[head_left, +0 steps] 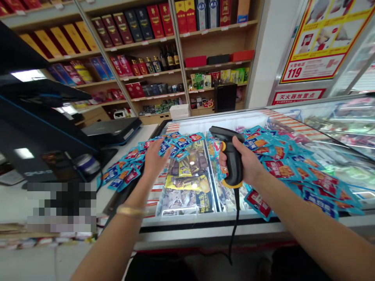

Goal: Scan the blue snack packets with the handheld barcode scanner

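My right hand (247,164) is wrapped round the grip of a black barcode scanner (230,154) with yellow trim, its head pointing left over the freezer lid. Its cable (233,230) hangs down in front. My left hand (155,158) reaches forward onto a spread of small blue and red snack packets (129,171), fingers pinched on one blue packet (164,147). A gold bangle (130,211) sits on my left wrist. More of the same packets (281,168) lie to the right of the scanner on the glass.
The packets lie on a glass-topped chest freezer (205,224) with frozen goods inside. A black checkout screen (35,128) and a flat black device (113,130) stand on the white counter at left. Shelves of boxed bottles (140,43) fill the back wall.
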The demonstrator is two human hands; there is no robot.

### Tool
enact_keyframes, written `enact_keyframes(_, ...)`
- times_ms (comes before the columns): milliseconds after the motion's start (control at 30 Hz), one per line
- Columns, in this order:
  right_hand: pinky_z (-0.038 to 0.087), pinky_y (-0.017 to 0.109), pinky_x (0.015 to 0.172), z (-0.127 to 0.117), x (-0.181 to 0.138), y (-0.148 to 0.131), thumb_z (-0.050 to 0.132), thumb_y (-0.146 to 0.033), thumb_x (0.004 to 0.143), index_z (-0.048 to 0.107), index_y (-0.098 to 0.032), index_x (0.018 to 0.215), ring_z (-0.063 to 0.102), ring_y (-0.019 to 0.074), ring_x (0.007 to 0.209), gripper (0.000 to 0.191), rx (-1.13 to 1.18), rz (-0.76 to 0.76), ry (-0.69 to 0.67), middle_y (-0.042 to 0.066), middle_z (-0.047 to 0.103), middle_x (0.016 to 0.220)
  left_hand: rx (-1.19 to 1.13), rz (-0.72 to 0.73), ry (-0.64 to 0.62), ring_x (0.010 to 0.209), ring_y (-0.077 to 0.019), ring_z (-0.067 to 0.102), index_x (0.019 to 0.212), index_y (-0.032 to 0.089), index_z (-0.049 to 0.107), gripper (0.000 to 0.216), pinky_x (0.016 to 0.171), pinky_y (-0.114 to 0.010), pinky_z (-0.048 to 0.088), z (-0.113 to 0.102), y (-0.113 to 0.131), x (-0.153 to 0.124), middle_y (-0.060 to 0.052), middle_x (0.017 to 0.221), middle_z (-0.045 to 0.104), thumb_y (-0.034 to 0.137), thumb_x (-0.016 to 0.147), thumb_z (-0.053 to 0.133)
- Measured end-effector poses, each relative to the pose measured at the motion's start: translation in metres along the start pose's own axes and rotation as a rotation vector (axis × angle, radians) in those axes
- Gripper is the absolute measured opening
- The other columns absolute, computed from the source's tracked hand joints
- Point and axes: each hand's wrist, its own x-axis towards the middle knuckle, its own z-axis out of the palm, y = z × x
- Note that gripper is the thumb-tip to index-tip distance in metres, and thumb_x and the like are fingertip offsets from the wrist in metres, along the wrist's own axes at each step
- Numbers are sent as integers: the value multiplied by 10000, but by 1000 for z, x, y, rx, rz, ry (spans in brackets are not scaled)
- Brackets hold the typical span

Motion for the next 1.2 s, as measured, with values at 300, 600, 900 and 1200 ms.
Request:
enact_keyframes(300, 389, 228, 518, 27, 22, 55, 681, -588, 726, 566, -178, 755, 469, 113, 532, 427, -60, 139, -126, 2, 547, 583, 465, -583, -222, 1327, -398, 418, 1442, 37, 344, 770, 1059, -513, 339, -74, -111, -24, -286, 1414, 445, 551, 869, 384)
enact_keyframes(600, 393, 239, 543, 13, 22, 70, 665, -548, 765, 591, -187, 880, 471, 115, 539, 386, -34, 197, -110, -12, 542, 594, 446, -544, -346, 1311, -399, 436, 1314, 207, 527, 641, 1064, -632, 253, -61, -97, -32, -186, 1428, 482, 609, 862, 317)
enact_keyframes(900, 388, 246, 542, 4, 24, 71, 653, -567, 762, 590, -195, 867, 466, 123, 539, 392, -37, 197, -69, -10, 537, 589, 294, -307, -325, 1274, -300, 488, 1334, 197, 519, 593, 1062, -436, 367, -39, -70, -45, -133, 1404, 506, 525, 842, 470)
enact_keyframes(1200, 385, 234, 525, -2, 27, 73, 645, -581, 762, 588, -183, 828, 458, 119, 534, 407, -9, 190, -67, -4, 542, 593, 139, -108, -261, 1177, -283, 555, 1199, 215, 609, 464, 1054, -434, 387, -16, -46, -49, -103, 1277, 604, 436, 791, 596)
